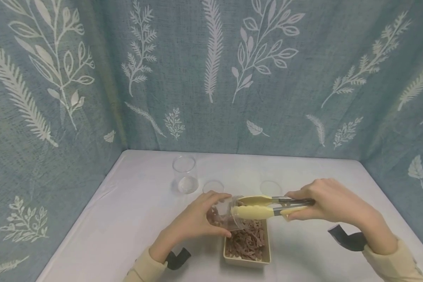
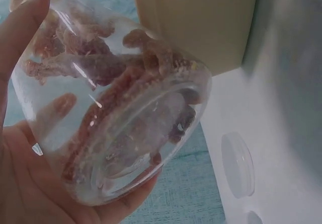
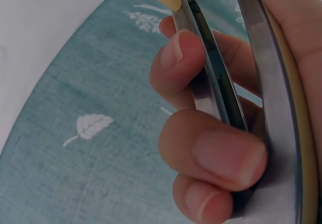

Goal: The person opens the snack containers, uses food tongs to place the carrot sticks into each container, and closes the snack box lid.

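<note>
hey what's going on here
A person's left hand holds a clear jar tipped on its side over a cream rectangular container filled with brown strips. The right hand grips yellow-tipped tongs, their tips at the jar's mouth. Some brown pieces are inside the jar. Behind, an upright clear cup and two clear round lids sit on the white tabletop.

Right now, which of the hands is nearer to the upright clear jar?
The left hand. It grips a tilted jar, in front and slightly right of the upright clear jar; the right hand, holding yellow-tipped tongs, is much farther right.
</note>
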Demonstrator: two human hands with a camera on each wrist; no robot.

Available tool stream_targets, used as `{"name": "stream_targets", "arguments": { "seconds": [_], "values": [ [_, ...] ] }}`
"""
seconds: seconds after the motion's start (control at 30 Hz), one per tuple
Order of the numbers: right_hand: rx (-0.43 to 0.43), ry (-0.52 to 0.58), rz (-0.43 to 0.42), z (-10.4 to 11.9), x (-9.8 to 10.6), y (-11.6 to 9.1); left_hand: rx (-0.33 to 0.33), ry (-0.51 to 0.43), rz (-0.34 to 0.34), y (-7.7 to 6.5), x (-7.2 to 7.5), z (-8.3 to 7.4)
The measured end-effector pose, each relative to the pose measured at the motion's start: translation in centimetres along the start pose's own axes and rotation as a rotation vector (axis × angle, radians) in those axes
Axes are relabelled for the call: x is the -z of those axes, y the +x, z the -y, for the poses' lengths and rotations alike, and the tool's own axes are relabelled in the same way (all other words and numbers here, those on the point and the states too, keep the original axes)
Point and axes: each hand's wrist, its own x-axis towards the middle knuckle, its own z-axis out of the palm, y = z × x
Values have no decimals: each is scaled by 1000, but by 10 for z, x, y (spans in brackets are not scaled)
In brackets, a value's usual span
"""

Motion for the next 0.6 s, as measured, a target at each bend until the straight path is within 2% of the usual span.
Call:
{"name": "stream_targets", "arguments": {
  "seconds": [0.3, 0.6],
  "values": [
    [38, -17, -7, 3, 2, 5, 19, -58, -3, 0, 1, -1],
    [-2, -18, -8, 1, 10, 0, 30, -27, -17, 0, 3, 3]
  ]
}}
